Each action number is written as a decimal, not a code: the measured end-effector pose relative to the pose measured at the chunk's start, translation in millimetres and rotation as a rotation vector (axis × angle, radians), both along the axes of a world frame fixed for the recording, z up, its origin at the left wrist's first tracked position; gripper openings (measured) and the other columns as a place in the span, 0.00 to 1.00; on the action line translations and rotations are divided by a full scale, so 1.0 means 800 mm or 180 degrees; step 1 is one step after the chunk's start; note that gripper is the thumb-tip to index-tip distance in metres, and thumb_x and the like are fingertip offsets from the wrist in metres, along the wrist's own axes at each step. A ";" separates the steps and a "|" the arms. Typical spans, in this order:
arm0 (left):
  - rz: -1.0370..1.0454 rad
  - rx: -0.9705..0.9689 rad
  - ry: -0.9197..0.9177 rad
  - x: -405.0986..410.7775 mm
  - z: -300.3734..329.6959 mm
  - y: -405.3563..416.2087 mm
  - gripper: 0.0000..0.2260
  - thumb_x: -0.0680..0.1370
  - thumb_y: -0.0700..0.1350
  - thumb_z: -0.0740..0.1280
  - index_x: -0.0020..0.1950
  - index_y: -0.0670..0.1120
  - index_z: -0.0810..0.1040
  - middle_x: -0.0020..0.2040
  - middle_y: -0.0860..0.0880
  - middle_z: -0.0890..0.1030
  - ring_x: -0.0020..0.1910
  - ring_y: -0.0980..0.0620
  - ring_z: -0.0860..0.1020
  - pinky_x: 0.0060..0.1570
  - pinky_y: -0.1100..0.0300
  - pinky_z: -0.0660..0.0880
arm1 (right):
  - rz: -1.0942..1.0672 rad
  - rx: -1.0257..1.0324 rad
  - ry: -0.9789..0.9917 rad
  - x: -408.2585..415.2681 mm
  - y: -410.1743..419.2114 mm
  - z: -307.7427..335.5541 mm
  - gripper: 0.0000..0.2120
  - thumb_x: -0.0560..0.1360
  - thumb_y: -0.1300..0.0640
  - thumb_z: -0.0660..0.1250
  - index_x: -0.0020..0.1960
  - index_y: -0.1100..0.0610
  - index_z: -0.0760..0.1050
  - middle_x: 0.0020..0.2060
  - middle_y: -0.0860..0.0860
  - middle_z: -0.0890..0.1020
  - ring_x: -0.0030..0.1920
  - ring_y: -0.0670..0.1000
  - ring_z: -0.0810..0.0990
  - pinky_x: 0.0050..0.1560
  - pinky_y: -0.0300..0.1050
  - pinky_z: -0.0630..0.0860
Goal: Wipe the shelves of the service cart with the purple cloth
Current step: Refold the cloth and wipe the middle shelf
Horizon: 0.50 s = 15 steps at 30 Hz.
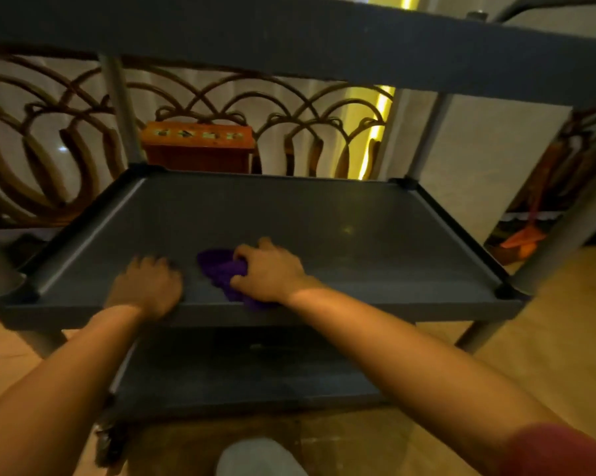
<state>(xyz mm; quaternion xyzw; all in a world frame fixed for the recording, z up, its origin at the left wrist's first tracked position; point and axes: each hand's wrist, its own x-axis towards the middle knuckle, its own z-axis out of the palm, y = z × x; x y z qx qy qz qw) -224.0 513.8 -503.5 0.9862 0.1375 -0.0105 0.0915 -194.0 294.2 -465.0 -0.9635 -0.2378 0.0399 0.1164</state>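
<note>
Purple cloth (pixel 221 269) on middle shelf (pixel 324 218), grasped by right hand (pixel 272 269); left hand (pixel 145 286) rests beside, grip unclear.

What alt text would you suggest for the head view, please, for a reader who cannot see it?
The person's right hand grips a bunched purple cloth on the middle shelf of a grey service cart, near its front edge. The left hand rests on the same shelf, left of the cloth; a lower shelf shows below.
</note>
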 end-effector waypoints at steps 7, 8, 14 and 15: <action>0.0071 -0.0050 -0.0018 0.000 -0.004 0.006 0.27 0.81 0.61 0.52 0.75 0.48 0.67 0.74 0.41 0.68 0.71 0.38 0.68 0.70 0.40 0.66 | -0.1566 -0.0568 -0.0119 0.051 -0.262 -0.005 0.26 0.77 0.42 0.67 0.73 0.47 0.68 0.65 0.59 0.75 0.59 0.62 0.79 0.56 0.54 0.76; 0.0082 -0.0022 -0.0039 0.001 -0.005 0.006 0.28 0.81 0.63 0.52 0.75 0.48 0.67 0.74 0.40 0.68 0.70 0.38 0.68 0.69 0.40 0.66 | -0.1847 -0.0667 -0.0125 0.053 -0.293 -0.003 0.26 0.77 0.43 0.66 0.73 0.48 0.68 0.65 0.60 0.75 0.59 0.63 0.79 0.55 0.55 0.77; 0.0200 -0.0107 -0.0300 -0.012 0.003 0.006 0.24 0.80 0.61 0.56 0.67 0.47 0.75 0.66 0.41 0.76 0.62 0.40 0.75 0.59 0.44 0.72 | -0.2054 -0.0198 -0.0768 0.042 -0.288 0.015 0.18 0.76 0.45 0.68 0.61 0.54 0.78 0.52 0.59 0.82 0.50 0.62 0.82 0.47 0.57 0.82; 0.0194 -0.0256 -0.0644 -0.018 0.005 0.001 0.21 0.80 0.58 0.59 0.64 0.46 0.77 0.63 0.40 0.78 0.59 0.40 0.77 0.56 0.45 0.73 | -0.1943 0.0107 -0.0979 0.033 -0.272 0.020 0.18 0.75 0.45 0.69 0.60 0.54 0.78 0.52 0.59 0.83 0.50 0.62 0.82 0.48 0.57 0.81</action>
